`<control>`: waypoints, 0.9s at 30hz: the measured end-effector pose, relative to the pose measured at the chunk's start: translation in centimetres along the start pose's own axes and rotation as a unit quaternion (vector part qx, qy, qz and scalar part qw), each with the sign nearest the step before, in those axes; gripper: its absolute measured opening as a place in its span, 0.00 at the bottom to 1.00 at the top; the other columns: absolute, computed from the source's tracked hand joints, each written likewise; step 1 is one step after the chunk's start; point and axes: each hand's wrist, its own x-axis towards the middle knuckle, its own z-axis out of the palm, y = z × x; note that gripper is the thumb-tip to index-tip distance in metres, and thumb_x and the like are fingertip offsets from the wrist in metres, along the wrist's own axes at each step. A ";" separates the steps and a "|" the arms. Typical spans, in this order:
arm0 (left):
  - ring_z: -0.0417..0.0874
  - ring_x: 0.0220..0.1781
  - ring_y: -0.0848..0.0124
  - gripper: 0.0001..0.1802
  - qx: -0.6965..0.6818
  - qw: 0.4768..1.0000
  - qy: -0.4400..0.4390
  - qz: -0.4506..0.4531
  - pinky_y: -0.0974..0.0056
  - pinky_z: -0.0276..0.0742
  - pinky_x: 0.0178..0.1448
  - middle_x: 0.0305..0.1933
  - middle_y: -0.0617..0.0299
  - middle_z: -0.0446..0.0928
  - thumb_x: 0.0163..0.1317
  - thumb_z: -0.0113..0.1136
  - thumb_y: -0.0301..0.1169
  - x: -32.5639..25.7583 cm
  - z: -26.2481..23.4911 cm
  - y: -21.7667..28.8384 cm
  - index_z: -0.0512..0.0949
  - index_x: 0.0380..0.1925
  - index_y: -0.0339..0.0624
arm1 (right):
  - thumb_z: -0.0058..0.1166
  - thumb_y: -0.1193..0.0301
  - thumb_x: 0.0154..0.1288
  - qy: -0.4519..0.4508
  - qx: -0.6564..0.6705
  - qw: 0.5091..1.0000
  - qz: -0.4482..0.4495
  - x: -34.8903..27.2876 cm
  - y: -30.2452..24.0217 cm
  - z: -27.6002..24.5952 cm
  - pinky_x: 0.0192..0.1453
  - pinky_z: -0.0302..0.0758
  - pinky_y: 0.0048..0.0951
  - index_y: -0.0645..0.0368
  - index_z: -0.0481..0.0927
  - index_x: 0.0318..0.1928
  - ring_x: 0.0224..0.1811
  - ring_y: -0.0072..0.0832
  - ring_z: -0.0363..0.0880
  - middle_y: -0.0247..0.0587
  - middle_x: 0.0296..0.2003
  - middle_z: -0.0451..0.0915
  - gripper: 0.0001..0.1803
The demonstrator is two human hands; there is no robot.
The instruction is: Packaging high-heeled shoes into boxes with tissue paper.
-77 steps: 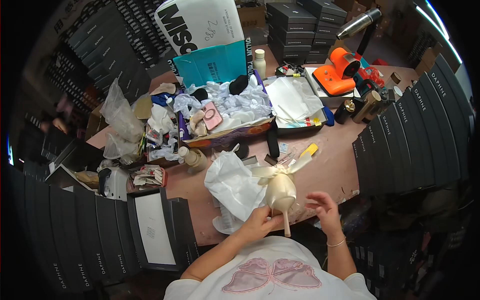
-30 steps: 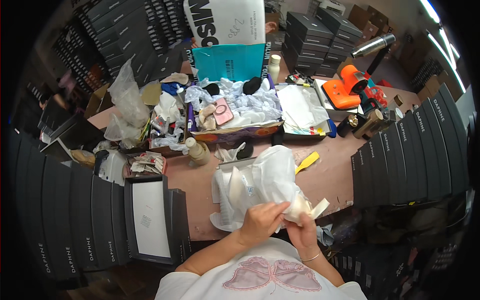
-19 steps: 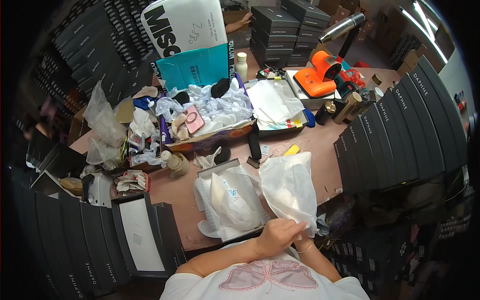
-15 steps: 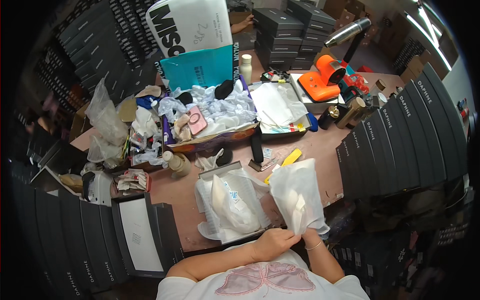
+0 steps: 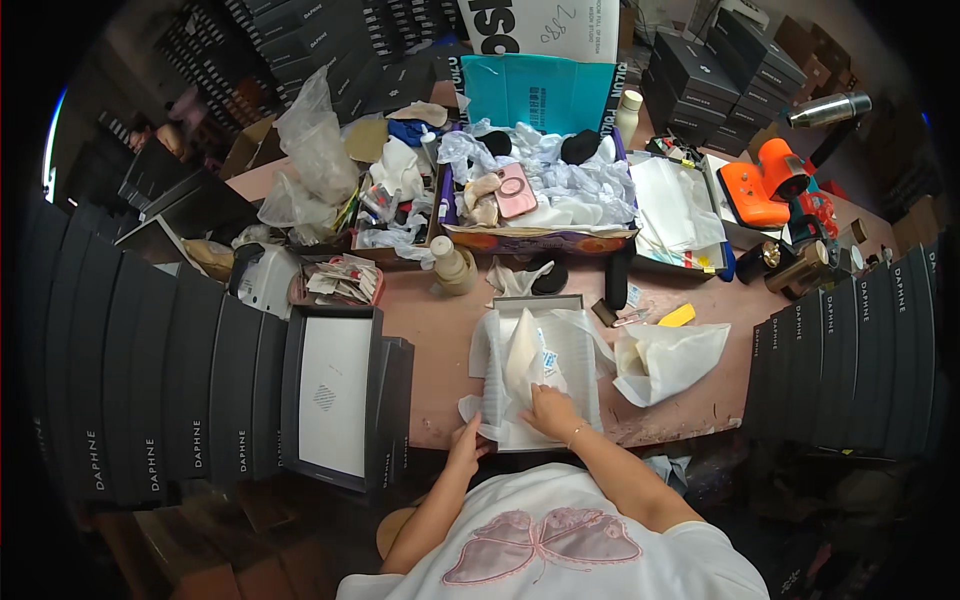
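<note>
In front of me an open shoe box lies lined with thin white wrapping paper. Inside rests a long white wrapped bundle with small blue-and-white packets beside it; its contents are hidden. My right hand reaches into the box, its fingers closed on the near end of the bundle. At the box's near left corner is my left hand, thumb and fingers apart, touching the edge by the paper. A white pouch lies on the table to the right, its contents covered.
Dark shoe boxes stand in rows at left and right. Beyond the work spot are a carton of crumpled paper with a pink phone, a cream bottle, a yellow cutter and an orange device.
The white pouch has left my hands and now lies on the table right of the box. Both hands have moved left to the box, the right one onto the bundle. The view has shifted.
</note>
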 end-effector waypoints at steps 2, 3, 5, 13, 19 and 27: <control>0.77 0.36 0.74 0.15 -0.095 0.989 0.019 0.115 0.70 0.73 0.36 0.37 0.64 0.77 0.66 0.55 0.42 0.8 0.4 -1.1 0.77 0.44 0.44 | 0.56 0.62 0.57 -0.013 0.049 0.998 0.047 0.1 0.3 1.4 0.48 0.74 0.45 0.68 0.72 0.48 0.44 0.53 0.77 0.59 0.42 0.78 0.24; 0.77 0.36 0.74 0.13 -0.140 0.975 0.029 0.172 0.70 0.72 0.36 0.37 0.64 0.77 0.66 0.54 0.40 1.1 0.4 -1.1 0.77 0.43 0.44 | 0.56 0.62 0.56 -0.043 0.108 0.988 0.098 0.0 1.0 1.3 0.50 0.74 0.45 0.68 0.71 0.49 0.47 0.54 0.76 0.60 0.44 0.77 0.25; 0.79 0.40 0.70 0.12 -0.040 0.951 0.039 0.305 0.64 0.75 0.43 0.40 0.60 0.78 0.67 0.49 0.32 -3.0 1.2 1.9 0.77 0.43 0.37 | 0.56 0.61 0.56 -0.042 0.202 0.971 0.121 0.0 2.1 1.1 0.53 0.73 0.43 0.69 0.70 0.51 0.50 0.55 0.74 0.61 0.46 0.76 0.28; 0.65 0.67 0.48 0.25 0.486 0.668 -0.320 0.465 0.53 0.61 0.69 0.64 0.44 0.66 0.60 0.52 0.27 -9.6 7.3 5.6 0.69 0.60 0.39 | 0.60 0.64 0.55 0.027 0.157 0.987 0.024 -2.1 3.9 -0.1 0.57 0.70 0.42 0.63 0.69 0.55 0.54 0.48 0.72 0.58 0.51 0.73 0.29; 0.55 0.72 0.46 0.37 0.598 0.645 -0.165 0.447 0.49 0.46 0.75 0.69 0.37 0.57 0.61 0.56 0.42 -2.5 6.4 5.7 0.60 0.65 0.31 | 0.64 0.67 0.50 0.314 -0.106 0.940 0.078 -1.0 8.6 -11.6 0.57 0.65 0.47 0.58 0.76 0.48 0.49 0.39 0.75 0.49 0.43 0.77 0.24; 0.49 0.75 0.49 0.43 0.841 0.366 -0.053 0.394 0.44 0.42 0.74 0.70 0.36 0.54 0.58 0.57 0.48 3.8 14.0 3.0 0.58 0.64 0.25 | 0.53 0.73 0.59 0.413 0.050 0.905 0.093 -5.6 14.0 -13.3 0.56 0.66 0.38 0.54 0.83 0.37 0.42 0.36 0.77 0.43 0.33 0.79 0.07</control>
